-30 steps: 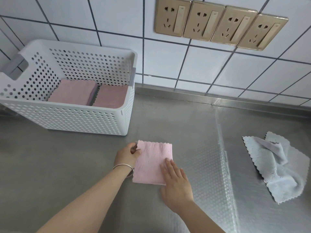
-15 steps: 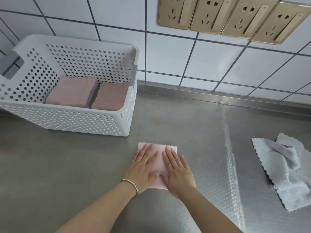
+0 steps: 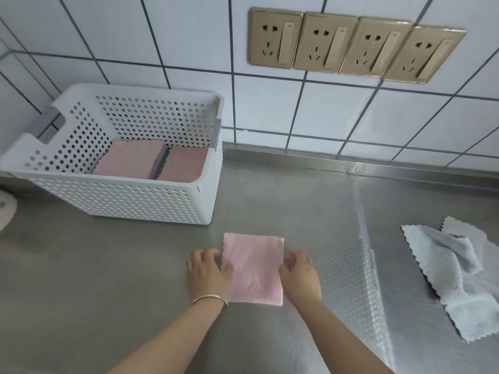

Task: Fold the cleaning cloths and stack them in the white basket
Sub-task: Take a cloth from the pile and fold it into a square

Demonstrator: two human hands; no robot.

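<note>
Head view: a folded pink cloth [image 3: 253, 268] lies flat on the steel counter [image 3: 108, 279], near the picture's centre and a little toward 6 o'clock. The left hand [image 3: 209, 273] sits at the cloth's 9 o'clock edge, the right hand [image 3: 299, 275] at its 3 o'clock edge. Each thumb lies on top of the cloth near the edge; the fingers are bent at the cloth's sides, but blur hides whether they reach under it, so I cannot tell if either hand is pinching the cloth or only touching it. A thin bangle [image 3: 210, 298] circles the left wrist.

At 10 o'clock from the cloth stands the white basket [image 3: 121, 201], perforated, against the tiled wall [image 3: 189, 36]. Inside it two stacks of folded pink cloths [image 3: 132, 160] sit side by side, touching.

At 3 o'clock, well apart from the hands, an unfolded grey cloth [image 3: 453, 271] lies rumpled on the counter. At 1 o'clock on the wall, four gold sockets [image 3: 353, 44] sit in a row.
</note>
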